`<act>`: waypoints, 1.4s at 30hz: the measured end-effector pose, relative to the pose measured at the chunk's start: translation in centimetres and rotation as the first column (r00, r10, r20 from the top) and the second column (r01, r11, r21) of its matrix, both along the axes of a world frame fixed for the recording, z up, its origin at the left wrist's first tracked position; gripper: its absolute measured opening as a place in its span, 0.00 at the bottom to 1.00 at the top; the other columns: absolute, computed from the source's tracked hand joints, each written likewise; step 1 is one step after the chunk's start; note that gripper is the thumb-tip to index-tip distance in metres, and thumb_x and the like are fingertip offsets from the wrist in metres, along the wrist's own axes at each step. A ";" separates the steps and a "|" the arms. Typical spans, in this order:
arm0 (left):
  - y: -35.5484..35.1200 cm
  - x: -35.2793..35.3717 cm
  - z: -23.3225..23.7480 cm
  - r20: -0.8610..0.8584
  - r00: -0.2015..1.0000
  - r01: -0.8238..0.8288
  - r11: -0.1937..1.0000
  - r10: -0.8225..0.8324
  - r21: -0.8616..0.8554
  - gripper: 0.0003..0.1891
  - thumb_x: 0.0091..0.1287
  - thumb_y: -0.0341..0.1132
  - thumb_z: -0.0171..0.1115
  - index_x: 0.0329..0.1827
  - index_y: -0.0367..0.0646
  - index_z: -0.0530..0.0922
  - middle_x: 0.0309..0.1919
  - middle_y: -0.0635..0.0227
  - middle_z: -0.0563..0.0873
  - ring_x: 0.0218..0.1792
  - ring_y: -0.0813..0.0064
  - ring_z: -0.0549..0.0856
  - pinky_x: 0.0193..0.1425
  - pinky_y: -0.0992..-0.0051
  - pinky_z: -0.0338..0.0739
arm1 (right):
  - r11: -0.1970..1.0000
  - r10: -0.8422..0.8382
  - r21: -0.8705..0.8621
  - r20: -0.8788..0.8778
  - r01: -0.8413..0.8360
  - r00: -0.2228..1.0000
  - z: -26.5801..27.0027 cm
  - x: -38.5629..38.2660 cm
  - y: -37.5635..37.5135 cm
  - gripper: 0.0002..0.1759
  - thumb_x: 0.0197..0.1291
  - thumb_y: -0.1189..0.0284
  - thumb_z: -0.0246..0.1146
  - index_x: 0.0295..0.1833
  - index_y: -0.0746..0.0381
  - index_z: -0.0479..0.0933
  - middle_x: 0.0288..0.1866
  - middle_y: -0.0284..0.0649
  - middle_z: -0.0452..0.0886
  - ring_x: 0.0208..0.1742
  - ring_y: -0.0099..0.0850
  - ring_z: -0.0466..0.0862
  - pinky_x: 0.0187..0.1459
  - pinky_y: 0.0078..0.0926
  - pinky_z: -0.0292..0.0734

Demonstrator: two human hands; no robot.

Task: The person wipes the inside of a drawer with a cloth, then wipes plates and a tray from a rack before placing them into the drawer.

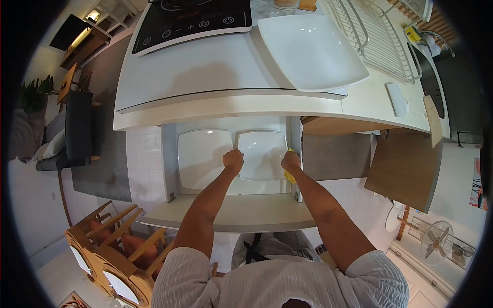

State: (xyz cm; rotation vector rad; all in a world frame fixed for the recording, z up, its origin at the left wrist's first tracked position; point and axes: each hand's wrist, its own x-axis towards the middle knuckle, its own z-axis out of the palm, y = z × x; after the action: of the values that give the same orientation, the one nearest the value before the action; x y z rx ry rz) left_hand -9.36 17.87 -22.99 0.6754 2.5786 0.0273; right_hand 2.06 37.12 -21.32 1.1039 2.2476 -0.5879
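Observation:
Below the counter's front edge, a drawer (205, 203) is pulled out with two square white plates lying side by side in it. My left hand (233, 161) is closed on the left rim of the right-hand plate (262, 154), beside the left-hand plate (204, 154). At the opposite rim of that same plate is my right hand (291, 160), its fingers closed around a yellow cloth (289, 177). Whether the right fingers also grip the plate is hidden.
A large white square dish (313, 51) sits on the counter (236, 106), near a black induction cooktop (192, 23) and a white dish rack (380, 43). A cabinet door (403, 172) hangs open at right. Wooden chairs (123, 236) stand at lower left.

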 end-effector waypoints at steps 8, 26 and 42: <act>0.6 -0.6 2.5 0.030 0.994 0.111 0.991 -0.109 -0.069 0.20 0.63 0.52 0.56 0.32 0.41 0.81 0.31 0.62 0.85 0.34 0.62 0.86 0.36 0.68 0.80 | 0.997 0.065 0.047 -0.166 -0.058 0.984 -2.9 1.5 0.1 0.19 0.52 0.71 0.55 0.49 0.70 0.72 0.44 0.55 0.80 0.45 0.50 0.82 0.45 0.40 0.79; 15.3 -7.5 33.9 0.501 0.858 -0.510 0.312 0.117 0.801 0.14 0.54 0.27 0.58 0.40 0.24 0.73 0.34 0.55 0.80 0.28 0.67 0.84 0.23 0.73 0.81 | 1.000 -0.019 -0.009 -0.504 0.016 0.864 18.1 15.0 3.6 0.28 0.53 0.52 0.61 0.39 0.72 0.73 0.35 0.62 0.79 0.39 0.56 0.80 0.41 0.46 0.75; 23.5 11.3 37.0 0.756 0.583 -0.805 -0.083 -0.298 0.588 0.28 0.41 0.16 0.49 0.51 0.30 0.66 0.44 0.48 0.75 0.45 0.54 0.79 0.42 0.55 0.80 | 0.530 -0.834 -0.726 -0.541 0.438 0.113 22.9 38.4 20.9 0.27 0.65 0.49 0.48 0.37 0.65 0.75 0.26 0.39 0.77 0.22 0.29 0.78 0.22 0.25 0.73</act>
State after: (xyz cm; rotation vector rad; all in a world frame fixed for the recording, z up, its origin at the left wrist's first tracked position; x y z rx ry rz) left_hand 1.91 41.37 13.99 0.2096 1.2420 2.1328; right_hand 40.48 58.00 1.56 1.8607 1.9175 -2.4243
